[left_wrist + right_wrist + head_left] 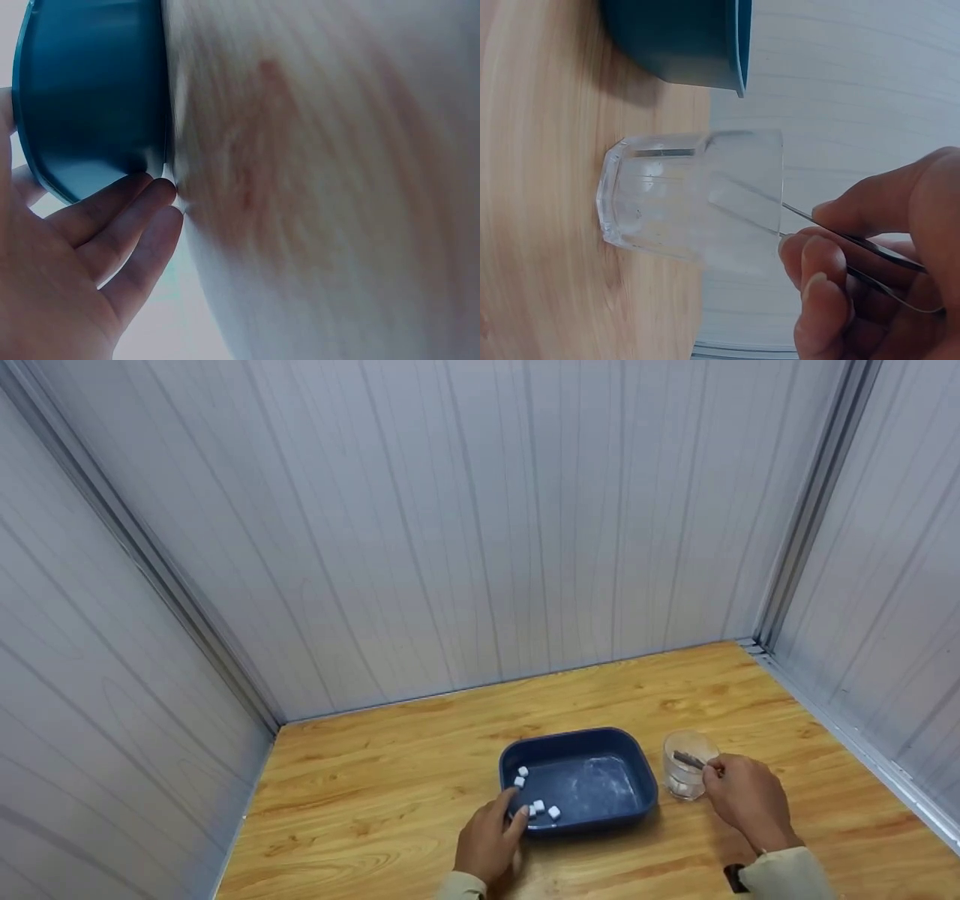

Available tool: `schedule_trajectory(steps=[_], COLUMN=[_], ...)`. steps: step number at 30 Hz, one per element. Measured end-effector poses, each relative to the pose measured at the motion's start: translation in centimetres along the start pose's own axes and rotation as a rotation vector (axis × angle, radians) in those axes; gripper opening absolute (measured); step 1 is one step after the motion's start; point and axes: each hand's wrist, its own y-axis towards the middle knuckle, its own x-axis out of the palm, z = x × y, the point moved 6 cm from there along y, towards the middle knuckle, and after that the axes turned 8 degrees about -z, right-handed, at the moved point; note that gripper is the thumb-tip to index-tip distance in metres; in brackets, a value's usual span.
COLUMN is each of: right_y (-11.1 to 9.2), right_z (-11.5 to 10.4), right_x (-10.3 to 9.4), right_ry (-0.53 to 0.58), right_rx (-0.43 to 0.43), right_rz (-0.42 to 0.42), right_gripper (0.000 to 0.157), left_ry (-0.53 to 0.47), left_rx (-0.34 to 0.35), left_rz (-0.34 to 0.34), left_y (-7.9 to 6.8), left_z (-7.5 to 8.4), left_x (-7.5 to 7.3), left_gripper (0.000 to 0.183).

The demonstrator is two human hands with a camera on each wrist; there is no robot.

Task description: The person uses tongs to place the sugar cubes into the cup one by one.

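Observation:
A dark blue rectangular dish point(604, 780) sits on the wooden table, with several small white cubes point(554, 812) along its left side. My left hand point(484, 840) holds the dish at its front left corner. In the left wrist view, three fingers point(142, 255) lie against the outer wall while others reach over the rim. To the right of the dish stands a clear glass point(660, 199), upright. My right hand point(748, 799) pinches metal tweezers point(866, 246) at the glass's mouth. Their two prongs, slightly apart, reach down inside, and something pale shows low in the glass.
Pale panelled walls point(465, 525) close off the table's back and both sides. The wooden tabletop point(375, 795) extends left of the dish and behind it. A narrow gap separates dish and glass. A dark band point(736, 877) circles my right wrist.

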Motion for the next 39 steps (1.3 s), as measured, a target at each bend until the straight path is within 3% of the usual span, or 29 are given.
schedule_trajectory(steps=[5, 11, 19, 30, 39], right_y=[0.5, 0.6, 0.8, 0.3, -0.9], right_z=[0.0, -0.3, -0.2, -0.3, -1.2], right_x=[0.3, 0.2, 0.3, 0.0, -0.6], right_ry=[-0.005, -0.013, -0.016, -0.007, 0.017], right_rx=[0.015, 0.000, 0.028, 0.044, 0.017], right_rz=[-0.072, -0.058, -0.071, -0.009, 0.131], right_gripper=[0.025, 0.029, 0.029, 0.027, 0.029], left_ry=[0.001, 0.022, 0.005, -0.002, 0.019], left_rx=[0.007, 0.035, 0.019, 0.023, 0.030], left_rz=[0.003, 0.018, 0.004, 0.007, 0.007], left_y=[0.0, -0.1, 0.0, 0.1, 0.1], left_z=[-0.1, -0.1, -0.1, -0.2, 0.1], left_x=[0.1, 0.2, 0.2, 0.2, 0.1], left_gripper=[0.043, 0.042, 0.043, 0.044, 0.043])
